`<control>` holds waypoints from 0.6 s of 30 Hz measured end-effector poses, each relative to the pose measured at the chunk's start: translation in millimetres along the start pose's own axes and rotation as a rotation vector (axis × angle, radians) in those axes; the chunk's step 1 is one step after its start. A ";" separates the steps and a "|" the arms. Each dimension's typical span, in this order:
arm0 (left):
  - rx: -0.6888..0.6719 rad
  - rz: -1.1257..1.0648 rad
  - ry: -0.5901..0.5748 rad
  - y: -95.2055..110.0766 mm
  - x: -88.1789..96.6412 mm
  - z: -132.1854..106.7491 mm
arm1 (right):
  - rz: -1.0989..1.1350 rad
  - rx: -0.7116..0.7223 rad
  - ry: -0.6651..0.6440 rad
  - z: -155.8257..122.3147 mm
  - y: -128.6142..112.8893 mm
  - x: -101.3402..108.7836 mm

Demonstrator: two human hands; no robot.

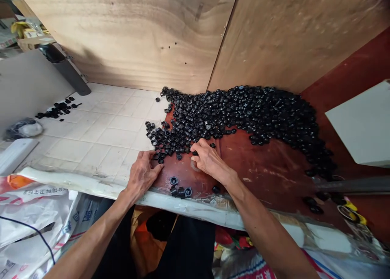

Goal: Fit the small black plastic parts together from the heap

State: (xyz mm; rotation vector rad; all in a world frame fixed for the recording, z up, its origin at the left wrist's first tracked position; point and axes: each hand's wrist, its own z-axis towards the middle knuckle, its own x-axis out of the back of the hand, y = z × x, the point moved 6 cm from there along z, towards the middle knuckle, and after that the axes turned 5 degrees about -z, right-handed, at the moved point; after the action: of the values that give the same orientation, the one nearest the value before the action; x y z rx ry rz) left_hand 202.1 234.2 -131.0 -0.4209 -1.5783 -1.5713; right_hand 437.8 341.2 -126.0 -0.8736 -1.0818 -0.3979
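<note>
A large heap of small black plastic rings [237,116] spreads across a reddish-brown board [258,165] and spills onto white tile [100,126] at its left end. My right hand [209,159] lies at the heap's lower edge, with its fingertips among the rings; I cannot tell whether it holds one. My left hand [141,175] rests at the board's near left edge, with its fingertips close to a scattered cluster of rings [160,147]. A few loose rings [179,191] lie near the board's front edge, below my hands.
Plywood panels [122,35] rise behind the work surface, and a white panel [362,124] juts in at right. A dark metal rod [353,185] crosses the board's right side. Several black pieces [57,108] lie on the tiles at left. Woven sacks [33,218] sit below the padded front edge [91,189].
</note>
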 end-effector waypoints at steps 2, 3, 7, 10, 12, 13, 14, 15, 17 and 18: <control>-0.024 0.020 0.000 5.5 -4.1 -1.7 | 0.037 0.033 0.065 0.6 -6.4 2.3; -0.027 0.020 0.005 6.7 -5.4 -2.8 | 0.061 0.063 0.093 0.6 -11.4 3.4; -0.003 -0.040 -0.008 3.3 -10.3 -5.2 | 0.124 0.240 0.033 -1.1 -36.0 -9.3; 0.012 -0.038 0.033 0.0 -8.7 -4.2 | 0.115 0.267 -0.029 -1.6 -42.7 -24.9; -0.002 -0.028 0.058 1.5 -6.9 -3.7 | 0.108 0.253 -0.036 -1.4 -42.6 -30.3; -0.010 -0.033 0.054 2.9 -6.8 -3.7 | 0.109 0.251 -0.036 -1.5 -42.7 -31.3; -0.015 -0.042 0.045 4.2 -7.0 -3.9 | 0.112 0.254 -0.037 -1.8 -43.0 -31.4; -0.017 -0.052 0.034 5.4 -7.3 -4.3 | 0.120 0.261 -0.038 -2.3 -43.7 -30.7; -0.020 -0.064 0.019 7.0 -7.5 -4.9 | 0.147 0.267 -0.028 -3.4 -45.2 -27.6; -0.019 -0.071 0.027 6.9 -6.8 -5.0 | 0.171 0.263 -0.020 -3.9 -45.9 -25.6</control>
State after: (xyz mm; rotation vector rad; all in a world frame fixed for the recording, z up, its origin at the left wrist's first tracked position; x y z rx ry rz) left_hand 212.9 232.8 -132.2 -0.3559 -1.5740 -1.6395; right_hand 398.1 306.9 -130.2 -0.7293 -1.0414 -0.1009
